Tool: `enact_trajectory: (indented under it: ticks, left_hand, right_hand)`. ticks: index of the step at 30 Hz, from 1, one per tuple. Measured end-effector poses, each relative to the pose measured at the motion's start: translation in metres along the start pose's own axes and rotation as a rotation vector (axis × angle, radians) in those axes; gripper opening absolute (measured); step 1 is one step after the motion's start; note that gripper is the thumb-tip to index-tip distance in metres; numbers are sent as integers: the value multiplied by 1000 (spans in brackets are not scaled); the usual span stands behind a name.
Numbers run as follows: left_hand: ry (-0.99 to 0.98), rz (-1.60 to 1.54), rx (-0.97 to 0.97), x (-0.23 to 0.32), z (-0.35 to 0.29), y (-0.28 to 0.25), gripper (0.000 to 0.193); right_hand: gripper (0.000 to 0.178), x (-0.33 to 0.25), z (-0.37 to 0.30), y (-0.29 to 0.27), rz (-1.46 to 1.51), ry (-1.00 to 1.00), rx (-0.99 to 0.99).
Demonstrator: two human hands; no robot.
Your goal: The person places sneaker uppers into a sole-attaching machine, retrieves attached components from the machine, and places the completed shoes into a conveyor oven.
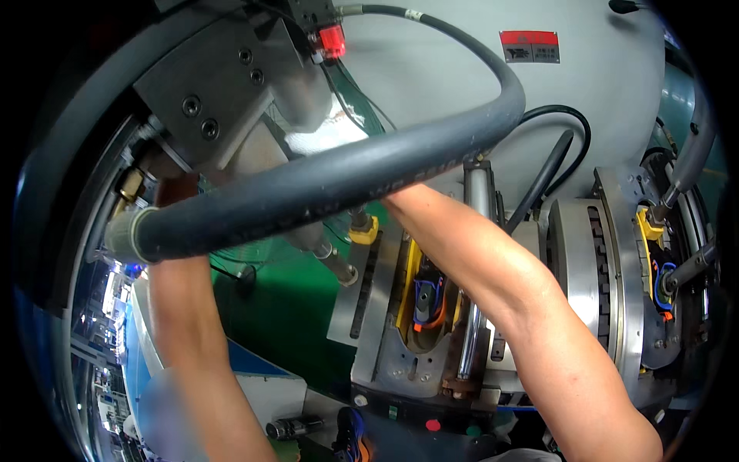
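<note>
Black hose (339,179), long axis slanting up rightward, crossing before both forearms (192,323); hands mostly hidden beyond, opening and hold cannot be told

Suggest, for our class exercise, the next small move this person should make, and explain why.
Probably ease the right forearm back until that hand's fingers show. The thick dark hose crosses in front of it and the left forearm, near a bolted metal block. No fingers can be made out, so checking their clearance seems wise.
</note>
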State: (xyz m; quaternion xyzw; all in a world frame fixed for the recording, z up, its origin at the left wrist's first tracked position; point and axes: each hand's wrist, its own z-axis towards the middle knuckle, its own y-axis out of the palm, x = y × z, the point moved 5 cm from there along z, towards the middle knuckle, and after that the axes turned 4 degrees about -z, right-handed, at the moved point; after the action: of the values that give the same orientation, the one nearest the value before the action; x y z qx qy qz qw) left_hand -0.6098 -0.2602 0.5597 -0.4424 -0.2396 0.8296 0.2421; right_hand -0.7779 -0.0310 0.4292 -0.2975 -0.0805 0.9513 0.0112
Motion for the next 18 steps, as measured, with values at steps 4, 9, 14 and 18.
enact_trajectory:
  ticks: [4, 9, 14, 18]
  left_hand:
    - [-2, 3, 12, -6, 0, -3, 36]
    - [12, 0, 55, 5, 13, -11, 39]
    - [31, -19, 126, 23, 34, -22, 42]
    - [12, -22, 96, 7, 9, -23, 44]
  right_hand:
    - [49, -15, 7, -12, 54, 31, -209]
    - [60, 7, 10, -2, 96, 62, -179]
    - [69, 23, 9, -8, -24, 9, -122]
    - [73, -23, -1, -19, 32, -4, -293]
